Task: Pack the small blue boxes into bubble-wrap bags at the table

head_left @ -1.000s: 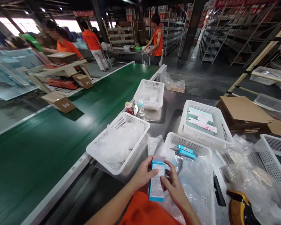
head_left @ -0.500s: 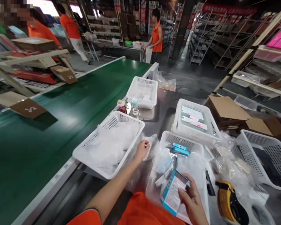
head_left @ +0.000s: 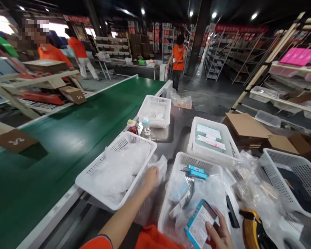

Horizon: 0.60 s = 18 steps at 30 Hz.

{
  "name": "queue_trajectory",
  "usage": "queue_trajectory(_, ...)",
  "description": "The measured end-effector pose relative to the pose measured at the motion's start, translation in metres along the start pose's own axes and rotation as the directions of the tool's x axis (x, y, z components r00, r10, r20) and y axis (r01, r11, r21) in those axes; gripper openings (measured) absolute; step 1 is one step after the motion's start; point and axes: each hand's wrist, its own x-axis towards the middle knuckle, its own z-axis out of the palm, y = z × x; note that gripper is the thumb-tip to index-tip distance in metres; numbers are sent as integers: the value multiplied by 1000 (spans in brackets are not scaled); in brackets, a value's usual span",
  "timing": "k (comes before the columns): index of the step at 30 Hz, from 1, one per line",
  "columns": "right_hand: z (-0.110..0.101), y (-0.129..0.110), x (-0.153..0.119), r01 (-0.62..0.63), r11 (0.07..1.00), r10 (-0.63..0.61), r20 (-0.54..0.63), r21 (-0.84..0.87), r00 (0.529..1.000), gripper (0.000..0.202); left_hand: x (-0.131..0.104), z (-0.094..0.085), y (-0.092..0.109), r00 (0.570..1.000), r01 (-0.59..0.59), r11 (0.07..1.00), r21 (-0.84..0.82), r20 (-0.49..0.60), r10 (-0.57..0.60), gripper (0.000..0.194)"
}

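My left hand (head_left: 151,177) is closed on a clear plastic bag (head_left: 161,166) between two white baskets. In my right hand (head_left: 217,228) is a blue and white box (head_left: 200,224), tilted, above the near right basket (head_left: 168,197). That basket holds clear plastic wrap and more blue boxes (head_left: 197,172). To the left, another white basket (head_left: 80,181) is heaped with translucent plastic bags (head_left: 119,169).
A green conveyor belt (head_left: 75,138) runs along the left. Behind are a basket (head_left: 166,122), two bottles (head_left: 146,126) and a basket of flat packs (head_left: 212,159). On the right lie cardboard (head_left: 248,126), a yellow-black tape dispenser (head_left: 250,228) and plastic wrap. People in orange stand farther off.
My left hand has shifted slightly left and down, with the bag lifted more upright. My right hand and its box have moved a little right and down. The view has tilted up, and a carton on the belt sits farther left.
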Motion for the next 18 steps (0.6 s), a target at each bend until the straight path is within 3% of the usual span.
queue_trajectory(4, 10, -12, -6, -41, 993, 34, 60, 111, 998, 79, 0, -29, 41, 997, 19, 985, -170, -71, -31, 28)
queue_trajectory(8, 20, -21, -8, -9, 990, -10, 135, 143, 991, 69, -21, -54, 89, 996, -30, 948, -317, -86, 3, 30)
queue_trajectory(11, 28, -27, -10, 0, 986, -30, 175, 169, 984, 66, -41, -64, 113, 999, -5, 906, -423, -37, -11, 33)
queue_trajectory(13, 34, -32, -11, 8, 984, -43, 196, 177, 980, 67, -55, -64, 125, 998, -40, 936, -349, -62, 20, 28)
queue_trajectory(15, 42, -36, -12, 78, 985, -110, 216, 155, 970, 64, -71, -59, 135, 976, -179, 977, -116, -148, 162, 20)
queue_trajectory(16, 47, -38, -13, 129, 981, -161, 244, 142, 956, 62, -79, -54, 140, 957, -262, 965, -3, -134, 259, 17)
queue_trajectory(18, 58, -43, -15, 226, 963, -264, 347, 146, 900, 60, -95, -41, 148, 920, -393, 917, 74, 47, 390, 17)
